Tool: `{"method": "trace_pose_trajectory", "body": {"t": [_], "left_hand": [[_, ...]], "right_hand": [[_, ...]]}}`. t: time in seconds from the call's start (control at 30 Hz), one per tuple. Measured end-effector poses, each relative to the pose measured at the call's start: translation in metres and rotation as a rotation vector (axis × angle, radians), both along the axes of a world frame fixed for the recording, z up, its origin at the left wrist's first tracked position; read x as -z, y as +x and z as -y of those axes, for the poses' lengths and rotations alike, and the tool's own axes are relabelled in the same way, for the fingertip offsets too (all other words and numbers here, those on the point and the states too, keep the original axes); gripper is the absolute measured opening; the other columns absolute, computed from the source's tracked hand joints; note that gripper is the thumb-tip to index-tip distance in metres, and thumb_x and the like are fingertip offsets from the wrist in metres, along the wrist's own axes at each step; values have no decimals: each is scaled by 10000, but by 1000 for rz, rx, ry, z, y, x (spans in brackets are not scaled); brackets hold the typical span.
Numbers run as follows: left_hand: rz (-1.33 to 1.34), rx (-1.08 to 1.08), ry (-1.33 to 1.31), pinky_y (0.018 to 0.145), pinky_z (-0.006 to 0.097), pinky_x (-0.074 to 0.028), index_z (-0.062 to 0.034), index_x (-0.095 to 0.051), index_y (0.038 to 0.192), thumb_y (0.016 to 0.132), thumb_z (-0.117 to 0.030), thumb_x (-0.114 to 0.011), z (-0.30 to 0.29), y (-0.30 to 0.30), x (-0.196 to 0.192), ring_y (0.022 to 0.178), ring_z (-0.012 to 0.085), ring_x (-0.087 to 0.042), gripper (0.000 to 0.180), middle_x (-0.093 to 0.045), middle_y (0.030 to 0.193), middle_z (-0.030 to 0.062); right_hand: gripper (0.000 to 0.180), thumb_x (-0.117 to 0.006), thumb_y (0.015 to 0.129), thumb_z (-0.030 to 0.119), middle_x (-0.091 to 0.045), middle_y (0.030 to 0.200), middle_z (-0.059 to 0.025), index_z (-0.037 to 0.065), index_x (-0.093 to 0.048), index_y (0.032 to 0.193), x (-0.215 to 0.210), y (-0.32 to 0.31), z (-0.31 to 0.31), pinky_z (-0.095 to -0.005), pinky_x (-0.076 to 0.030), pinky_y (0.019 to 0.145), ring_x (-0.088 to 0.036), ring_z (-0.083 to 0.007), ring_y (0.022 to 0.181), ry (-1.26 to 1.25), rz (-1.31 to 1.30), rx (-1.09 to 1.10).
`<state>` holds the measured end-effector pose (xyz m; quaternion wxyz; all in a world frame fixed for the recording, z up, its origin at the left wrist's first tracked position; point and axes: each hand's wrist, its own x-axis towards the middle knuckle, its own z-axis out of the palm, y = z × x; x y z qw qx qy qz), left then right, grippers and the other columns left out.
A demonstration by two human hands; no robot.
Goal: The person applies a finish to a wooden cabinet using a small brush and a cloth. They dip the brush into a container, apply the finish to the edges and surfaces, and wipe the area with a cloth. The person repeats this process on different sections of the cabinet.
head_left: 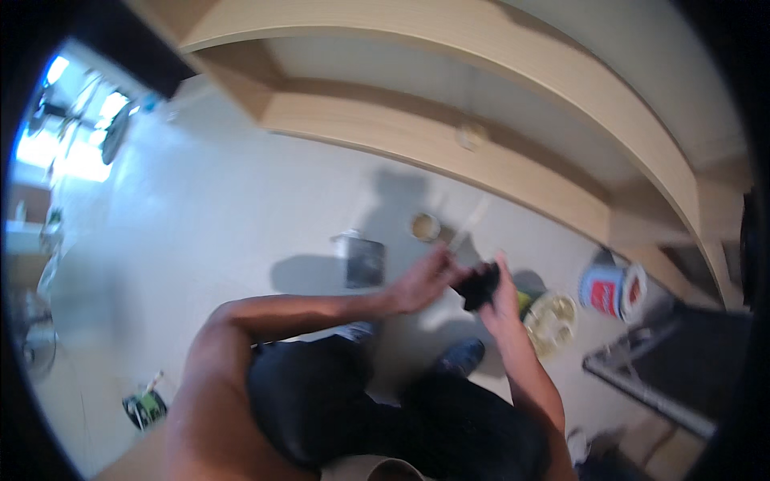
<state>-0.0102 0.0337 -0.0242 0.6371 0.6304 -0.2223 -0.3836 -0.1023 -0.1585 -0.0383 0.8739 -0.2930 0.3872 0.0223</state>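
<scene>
My left hand (421,282) is closed in front of my knees, fingers pinched together. A thin, pale stick (468,227) blurs away from its fingertips toward the shelf; its kind is too smeared to tell. My right hand (502,303) grips a lumpy black object (479,287) close to the left fingertips, and I cannot make out what it is. Just beyond the left hand, a small round cup with tan contents (424,227) stands on the floor. A dark rectangular object with a pale top edge (364,262) is left of that hand.
A light wooden shelf unit (385,128) spans the far side. Right of my right hand are a pale yellowish round tub (552,321), a blue-and-red can (609,290) and a black panel (682,361). A green-and-black can (144,407) stands lower left. My shoe (461,357) shows below.
</scene>
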Motion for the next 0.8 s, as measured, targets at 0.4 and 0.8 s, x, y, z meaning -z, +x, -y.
{"method": "trace_pose_trajectory", "body": {"t": [0.4,0.8], "left_hand": [[16,-10,102,704,417,-542,12,-516,1146,1073,-157,-482,3,-9,-21,732,297,-687,187,-670,813,164],[-280,-27,30,556,306,-604,62,-673,970,1075,-231,-593,17,6,-39,703,162,-741,322,-741,813,117]], "right_hand": [[398,-553,1085,374,-688,987,-26,49,-637,1299,-31,3,-28,-304,-523,728,-626,-142,800,-433,205,-302],[613,-444,1094,480,-639,1048,-58,4,-516,1473,-61,2,-16,-348,-494,739,-579,-140,885,-160,369,-266]]}}
